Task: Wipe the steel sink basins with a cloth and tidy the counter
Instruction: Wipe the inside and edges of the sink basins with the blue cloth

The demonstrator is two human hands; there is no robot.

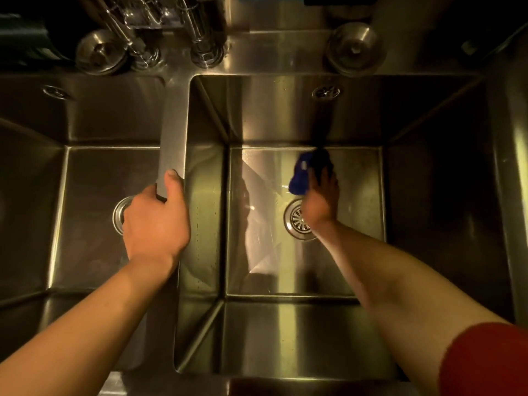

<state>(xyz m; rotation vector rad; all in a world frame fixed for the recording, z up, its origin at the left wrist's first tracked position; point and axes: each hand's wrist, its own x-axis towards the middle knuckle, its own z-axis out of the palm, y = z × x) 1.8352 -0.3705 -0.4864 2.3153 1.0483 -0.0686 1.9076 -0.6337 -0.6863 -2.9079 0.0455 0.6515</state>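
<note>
Two steel sink basins lie side by side below me, the right basin (285, 110) and the left basin (85, 172). My right hand (321, 201) reaches down to the floor of the right basin and is shut on a dark blue cloth (303, 174), pressing it on the steel just behind the round drain (297, 220). My left hand (157, 221) grips the steel divider (174, 124) between the basins, thumb on top, fingers curled over its left side. The left basin's drain (121, 212) is partly hidden behind that hand.
On the back ledge stand two round steel drain plugs (100, 52) (355, 50) and the bases of the taps (205, 50). Overflow holes (325, 91) (55, 92) sit in each back wall. A steel counter edge (511, 167) runs along the right.
</note>
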